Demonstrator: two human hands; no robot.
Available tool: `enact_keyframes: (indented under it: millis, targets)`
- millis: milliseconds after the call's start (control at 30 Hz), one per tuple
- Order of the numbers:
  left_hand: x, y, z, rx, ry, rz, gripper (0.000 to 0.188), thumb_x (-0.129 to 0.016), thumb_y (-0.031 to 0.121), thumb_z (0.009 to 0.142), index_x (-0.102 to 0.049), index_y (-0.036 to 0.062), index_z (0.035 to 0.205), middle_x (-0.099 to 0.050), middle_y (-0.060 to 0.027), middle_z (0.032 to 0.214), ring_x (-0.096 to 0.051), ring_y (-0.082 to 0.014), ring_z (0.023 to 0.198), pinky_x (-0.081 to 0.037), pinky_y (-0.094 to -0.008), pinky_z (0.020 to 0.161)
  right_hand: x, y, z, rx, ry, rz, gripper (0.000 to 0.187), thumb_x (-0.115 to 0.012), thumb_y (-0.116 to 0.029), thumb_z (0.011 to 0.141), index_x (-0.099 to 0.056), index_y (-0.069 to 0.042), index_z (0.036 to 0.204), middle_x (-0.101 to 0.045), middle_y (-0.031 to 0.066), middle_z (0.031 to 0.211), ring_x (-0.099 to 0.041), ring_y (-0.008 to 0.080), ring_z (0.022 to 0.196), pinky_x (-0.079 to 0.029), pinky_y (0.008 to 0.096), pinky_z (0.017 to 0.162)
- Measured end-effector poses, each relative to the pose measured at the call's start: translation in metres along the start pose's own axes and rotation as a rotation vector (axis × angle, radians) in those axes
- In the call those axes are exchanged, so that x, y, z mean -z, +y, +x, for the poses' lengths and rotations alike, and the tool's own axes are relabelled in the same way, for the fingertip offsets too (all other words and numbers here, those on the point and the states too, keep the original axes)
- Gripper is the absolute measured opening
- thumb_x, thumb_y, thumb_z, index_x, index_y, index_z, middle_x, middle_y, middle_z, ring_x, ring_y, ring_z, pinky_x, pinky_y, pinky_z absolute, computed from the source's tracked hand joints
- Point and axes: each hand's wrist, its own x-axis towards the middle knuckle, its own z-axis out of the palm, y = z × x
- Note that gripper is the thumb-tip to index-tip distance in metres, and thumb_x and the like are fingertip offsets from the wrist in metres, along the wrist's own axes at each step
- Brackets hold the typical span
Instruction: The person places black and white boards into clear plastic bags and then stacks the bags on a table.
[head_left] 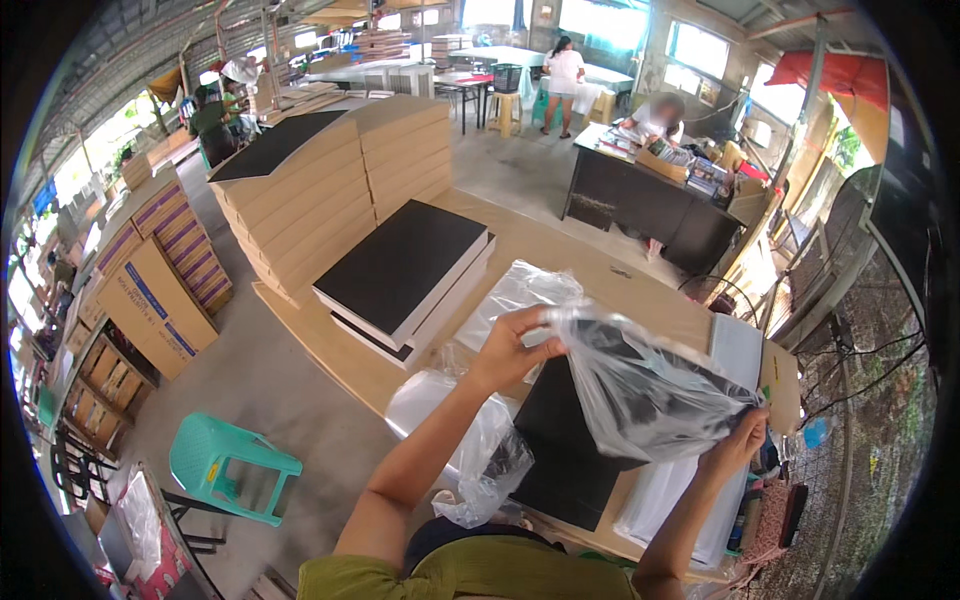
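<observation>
A clear plastic bag [650, 390] is stretched between my two hands above the table. My left hand [515, 350] pinches its upper left corner, and my right hand [738, 443] grips the edge at its right end. Beneath the bag lies a black board [565, 450], partly hidden by the film. A crumpled clear plastic bag [490, 450] rests by the table's near edge, left of the board. Beyond my left hand is a flat pile of clear plastic [520, 295]. A stack of black-topped boards with white edges [405, 265] sits farther left.
Tall stacks of brown cartons [300, 190] stand on the far left of the wooden table [550, 245]. More clear sheets [650, 505] lie near my right forearm. A green plastic stool [230, 460] is on the floor at left. Someone sits behind a dark desk [640, 190].
</observation>
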Motion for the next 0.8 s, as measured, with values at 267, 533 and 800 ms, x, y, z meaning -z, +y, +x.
enact_keyframes:
  millis: [267, 533, 800]
  targets:
    - [-0.024, -0.010, -0.002, -0.032, 0.153, -0.373, 0.019, -0.070, 0.011, 0.082, -0.063, -0.0014, 0.095, -0.062, 0.0012, 0.082, -0.044, -0.0027, 0.067, -0.036, -0.0216, 0.058, -0.005, -0.003, -0.019, 0.009, -0.054, -0.058, 0.034, -0.051, -0.031, 0.096, -0.057, 0.000, 0.083, -0.058, 0.0002, 0.080, -0.047, 0.0067, 0.071, -0.038, 0.0215, 0.066]
    - [-0.027, -0.106, -0.074, 0.342, 0.095, -0.310, 0.010, -0.071, 0.010, 0.080, -0.069, 0.0012, 0.083, -0.062, 0.0024, 0.073, -0.053, -0.0020, 0.070, -0.042, -0.0195, 0.061, 0.049, 0.063, -0.065, -0.193, -0.221, -0.192, 0.037, -0.050, -0.036, 0.095, -0.056, -0.003, 0.081, -0.045, -0.0073, 0.068, -0.033, 0.0024, 0.062, -0.023, 0.0207, 0.054]
    - [-0.054, -0.093, -0.090, 0.032, 0.179, 0.287, 0.060, -0.070, 0.024, 0.081, -0.045, 0.0032, 0.132, -0.068, -0.0105, 0.090, -0.065, -0.0263, 0.077, -0.048, -0.0366, 0.068, 0.020, 0.056, -0.077, -0.084, -0.204, -0.362, 0.049, -0.055, -0.028, 0.092, -0.042, -0.001, 0.131, -0.054, 0.0055, 0.098, -0.049, 0.0109, 0.083, -0.036, 0.0225, 0.069]
